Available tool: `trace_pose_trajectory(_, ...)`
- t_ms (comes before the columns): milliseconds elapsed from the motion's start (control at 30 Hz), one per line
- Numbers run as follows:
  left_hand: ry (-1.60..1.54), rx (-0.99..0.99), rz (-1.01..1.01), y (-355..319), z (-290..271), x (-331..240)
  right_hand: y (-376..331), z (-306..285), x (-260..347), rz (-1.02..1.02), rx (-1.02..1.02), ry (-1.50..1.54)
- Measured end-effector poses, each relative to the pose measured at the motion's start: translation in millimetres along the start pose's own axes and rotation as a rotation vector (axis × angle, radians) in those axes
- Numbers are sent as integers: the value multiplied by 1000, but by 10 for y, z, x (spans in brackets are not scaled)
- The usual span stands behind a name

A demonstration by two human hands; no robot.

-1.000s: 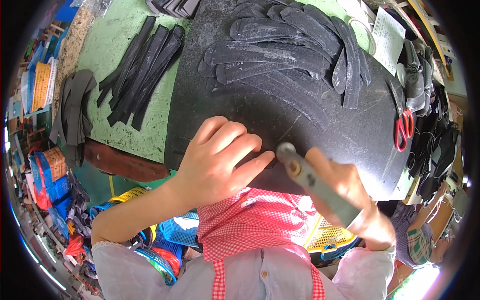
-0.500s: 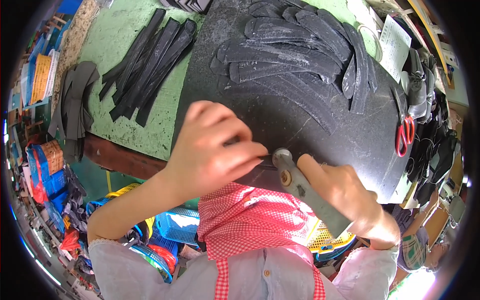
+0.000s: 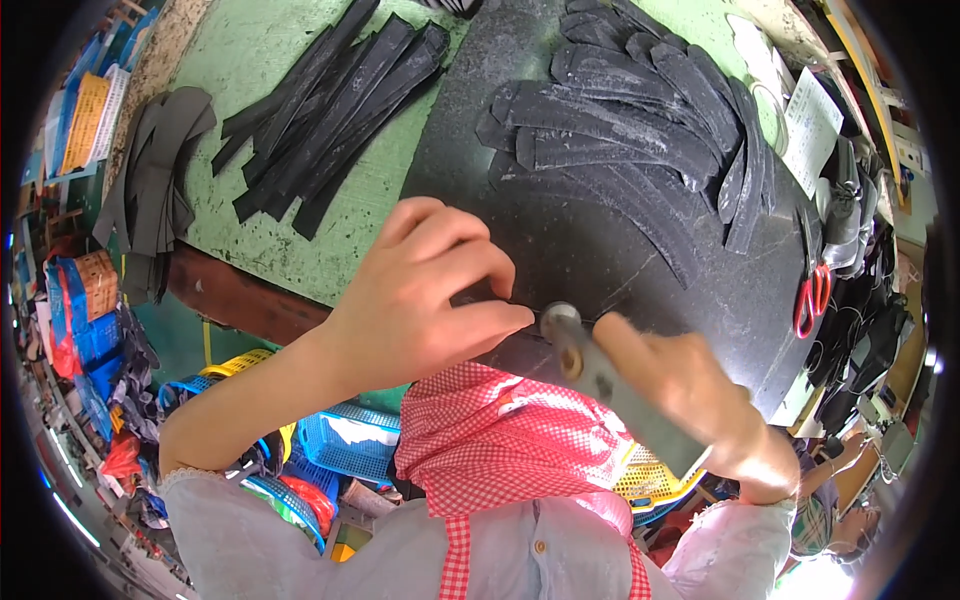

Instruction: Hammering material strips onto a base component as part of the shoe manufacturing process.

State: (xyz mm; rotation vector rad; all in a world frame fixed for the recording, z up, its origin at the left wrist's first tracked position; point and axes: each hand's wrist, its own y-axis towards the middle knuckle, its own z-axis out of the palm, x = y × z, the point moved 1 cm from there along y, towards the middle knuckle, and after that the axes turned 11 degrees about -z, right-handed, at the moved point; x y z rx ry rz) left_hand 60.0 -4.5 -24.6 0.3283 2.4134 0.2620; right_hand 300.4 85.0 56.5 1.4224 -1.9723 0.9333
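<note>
In my right hand (image 3: 690,390) is a hammer (image 3: 640,415) with a grey metal head, a small round face and the brown end of its handle showing in the eye. The face is down by the near part of the black board (image 3: 560,240), right beside my left fingertips. My left hand (image 3: 425,290) is closed, thumb and forefinger pinching a thin black strip (image 3: 528,347) that hardly stands out from the board. Most of that strip is hidden by my hand and the hammer.
Beyond my hands lies a heap of black, chalky strips (image 3: 620,130). Other black strips (image 3: 345,110) rest on the green tabletop (image 3: 250,240); grey strips (image 3: 160,170) hang over its left edge. Red-handled scissors (image 3: 812,295) and a paper sheet (image 3: 812,130) lie at right. Baskets (image 3: 345,440) stand below.
The view has shifted, so the table and strips appear further right. My left hand keeps its pinch near the hammer's face. The hammer is slightly blurred, its head a little lower against my hand.
</note>
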Motion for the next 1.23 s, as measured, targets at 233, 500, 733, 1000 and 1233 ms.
trace_pose_trajectory(233,25,-17,9,-38,-83,66,90,-51,74,-46,-145,-118)
trace_pose_trajectory(500,34,-7,1,-80,-114,88,57,-32,113,2,-77,-108)
trace_pose_trajectory(733,57,6,17,-97,-100,67,146,75,56,4,15,-60)
trace_pose_trajectory(1000,69,-9,12,-130,-250,192,316,65,130,0,65,-23)
trace_pose_trajectory(1233,199,17,109,-207,-379,277,451,42,186,-14,91,-73)
